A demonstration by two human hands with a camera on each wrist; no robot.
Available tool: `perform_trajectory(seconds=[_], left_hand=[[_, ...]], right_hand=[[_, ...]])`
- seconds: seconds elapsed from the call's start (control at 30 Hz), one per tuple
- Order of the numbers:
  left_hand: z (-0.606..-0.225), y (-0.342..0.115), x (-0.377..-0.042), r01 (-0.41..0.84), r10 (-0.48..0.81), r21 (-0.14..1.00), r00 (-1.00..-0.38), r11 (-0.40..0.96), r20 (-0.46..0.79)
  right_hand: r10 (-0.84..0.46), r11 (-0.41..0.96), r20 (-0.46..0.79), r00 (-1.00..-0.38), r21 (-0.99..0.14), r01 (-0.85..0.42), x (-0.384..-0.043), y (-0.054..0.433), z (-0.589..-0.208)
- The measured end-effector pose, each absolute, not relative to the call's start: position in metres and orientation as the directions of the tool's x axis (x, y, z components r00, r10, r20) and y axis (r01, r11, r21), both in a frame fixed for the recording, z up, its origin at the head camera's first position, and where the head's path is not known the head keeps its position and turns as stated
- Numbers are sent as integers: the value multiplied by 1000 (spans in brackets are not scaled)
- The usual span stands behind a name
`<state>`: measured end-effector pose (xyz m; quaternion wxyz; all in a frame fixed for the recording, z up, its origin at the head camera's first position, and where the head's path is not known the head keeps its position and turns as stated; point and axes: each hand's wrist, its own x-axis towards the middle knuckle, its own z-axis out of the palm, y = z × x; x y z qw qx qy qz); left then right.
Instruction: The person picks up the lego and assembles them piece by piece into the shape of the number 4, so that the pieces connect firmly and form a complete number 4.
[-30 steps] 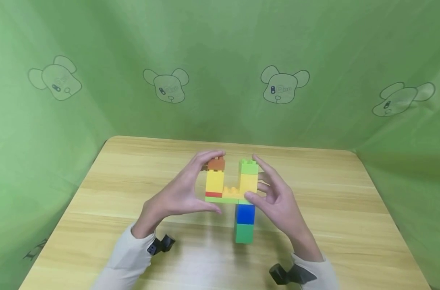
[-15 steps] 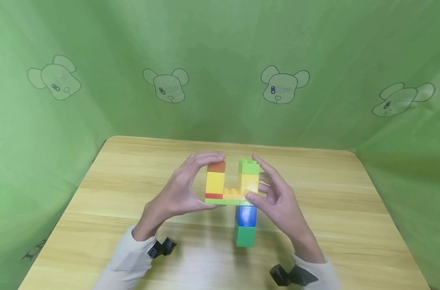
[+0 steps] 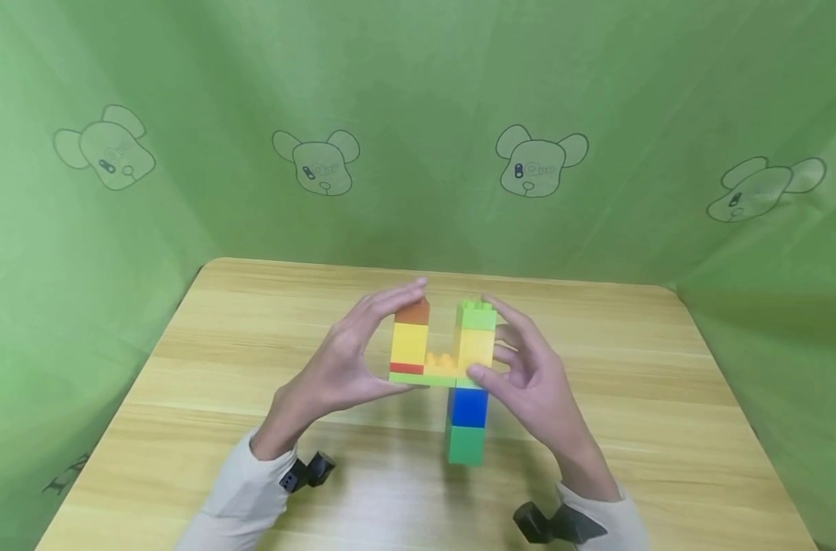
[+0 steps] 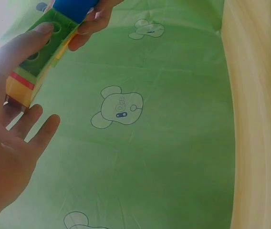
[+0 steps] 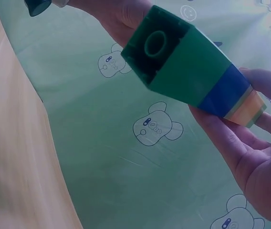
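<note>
A toy brick structure hangs over the table, held by both hands. A brown brick (image 3: 413,314) tops the left column, over a yellow brick (image 3: 409,342) and a thin red piece (image 3: 407,368) on a light green plate (image 3: 418,379). On the right, a light green brick (image 3: 478,317) caps a paler yellow one (image 3: 476,346). Beneath hang a blue brick (image 3: 469,408) and a green brick (image 5: 188,67), whose hollow underside shows. My left hand (image 3: 342,360) squeezes the left column, fingers on top, thumb under the plate. My right hand (image 3: 533,383) grips the right column, thumb in front.
A wooden table (image 3: 204,367) lies under the hands. Green cloth (image 3: 418,222) printed with bear heads surrounds it at the back and sides. Black camera mounts (image 3: 559,523) sit on both wrists.
My left thumb has risen from below to press the plate's underside. The brown brick, first showing a gap above the yellow one, now sits flush on it. The right hand keeps its grip.
</note>
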<state>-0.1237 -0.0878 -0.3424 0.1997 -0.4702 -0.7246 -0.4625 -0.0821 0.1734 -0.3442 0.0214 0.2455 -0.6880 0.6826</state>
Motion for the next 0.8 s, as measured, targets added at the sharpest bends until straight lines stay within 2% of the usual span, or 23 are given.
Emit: perform_trajectory(seconds=[0.17,0.3,0.57,0.8], left_hand=[[-344,-86,-125,883,486,454,-451,120,749],[-345,-86,-123,872,476,474,-471,123,743],[-347,-84,-113,666,387,745,-692,19,609],[-349,-80,-107,523,330,852,-800,-25,501]], right_hand=[[-275,-45,412,-869,-908,-417,-83,172,-343],[-260,-16,449,-855,-887,-461,-82,171,-341],[-229,37,504,-833,-850,-525,-83,172,-339],[-256,70,433,-864,-883,-464,-81,172,-337]])
